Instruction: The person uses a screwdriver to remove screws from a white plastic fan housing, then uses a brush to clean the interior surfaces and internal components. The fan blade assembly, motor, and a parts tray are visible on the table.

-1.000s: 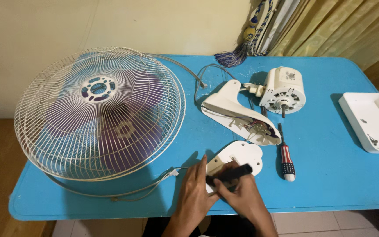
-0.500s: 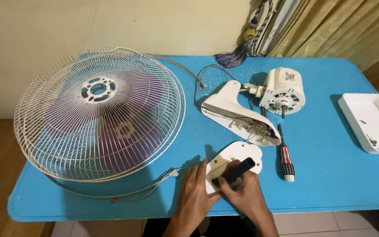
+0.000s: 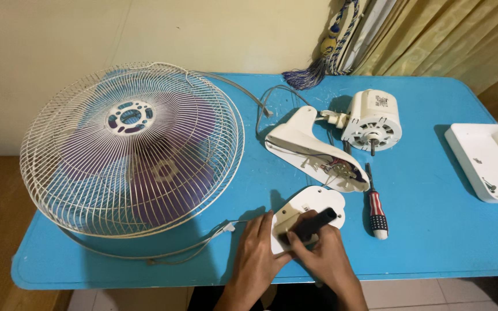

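Observation:
My right hand (image 3: 321, 256) grips a black tool handle (image 3: 312, 223) and presses it onto a white plastic cover plate (image 3: 312, 204) lying near the front edge of the blue table (image 3: 433, 230). My left hand (image 3: 257, 253) rests flat on the table with its fingers against the plate's left side. Just behind the plate lies a white fan housing (image 3: 312, 150) with its wiring showing. A white fan motor (image 3: 373, 120) stands at the housing's far right end.
A large wire fan cage with purple blades (image 3: 131, 150) covers the left of the table. A red and white screwdriver (image 3: 376, 207) lies right of the plate. A white tray (image 3: 485, 161) with small parts sits at the right edge. Curtains hang behind.
The black tool in my right hand has tilted and slid slightly up and right over the plate. My left hand has stayed beside the plate.

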